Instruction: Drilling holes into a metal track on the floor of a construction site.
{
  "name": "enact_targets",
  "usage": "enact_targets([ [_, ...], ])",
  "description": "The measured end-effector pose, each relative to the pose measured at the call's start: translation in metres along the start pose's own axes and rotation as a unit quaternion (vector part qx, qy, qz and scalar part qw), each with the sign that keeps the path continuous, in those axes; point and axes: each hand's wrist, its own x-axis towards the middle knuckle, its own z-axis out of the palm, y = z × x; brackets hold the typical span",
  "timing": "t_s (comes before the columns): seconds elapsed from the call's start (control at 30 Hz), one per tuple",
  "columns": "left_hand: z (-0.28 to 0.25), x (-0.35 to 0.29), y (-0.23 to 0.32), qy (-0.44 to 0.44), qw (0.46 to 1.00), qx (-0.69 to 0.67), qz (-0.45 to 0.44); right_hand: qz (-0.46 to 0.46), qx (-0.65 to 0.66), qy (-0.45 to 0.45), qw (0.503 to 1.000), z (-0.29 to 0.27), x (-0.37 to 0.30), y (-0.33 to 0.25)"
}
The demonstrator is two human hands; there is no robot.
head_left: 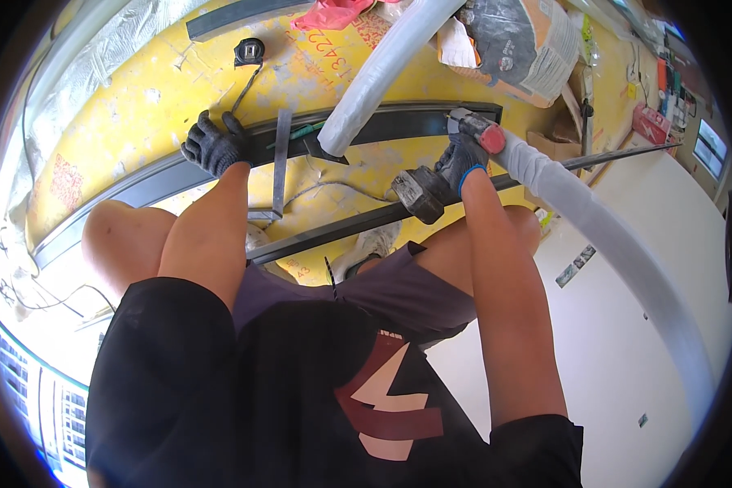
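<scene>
My right hand [461, 159], in a dark glove, is closed round the handle of a cordless drill [488, 135] with a red band and a dark battery block. The drill's nose points left, over the right end of a long dark metal profile [390, 126]. My left hand [214, 146], also gloved, grips that profile farther left, with thumb and fingers over it. Between my hands, a metal square [281, 154] lies across the profile beside a slim teal tool [305, 130]. Nearer my body, a second dark bar [342, 233] runs diagonally beneath the drill's battery.
A tape measure [250, 52] lies on the yellow board [150, 122] beyond my left hand. Plastic-wrapped tubes [394, 65] cross from the far side, and another [618, 220] curves along the right. A sack [520, 45] and a cardboard box [555, 142] stand at the far right.
</scene>
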Motion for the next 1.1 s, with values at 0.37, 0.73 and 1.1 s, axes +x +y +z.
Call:
enact_targets([
  [0.37, -0.002, 0.001, 0.000, -0.004, 1.000, 0.003, -0.006, 0.084, 0.237, 0.046, 0.967, 0.017, 0.005, -0.008],
  [0.73, 0.003, 0.003, -0.005, -0.017, 1.000, -0.003, 0.007, 0.061, 0.185, 0.003, 0.981, 0.008, 0.011, 0.000],
  [1.1, 0.003, 0.003, -0.007, -0.004, 1.000, -0.005, 0.007, 0.097, 0.200, 0.104, 0.969, 0.027, -0.032, -0.026],
])
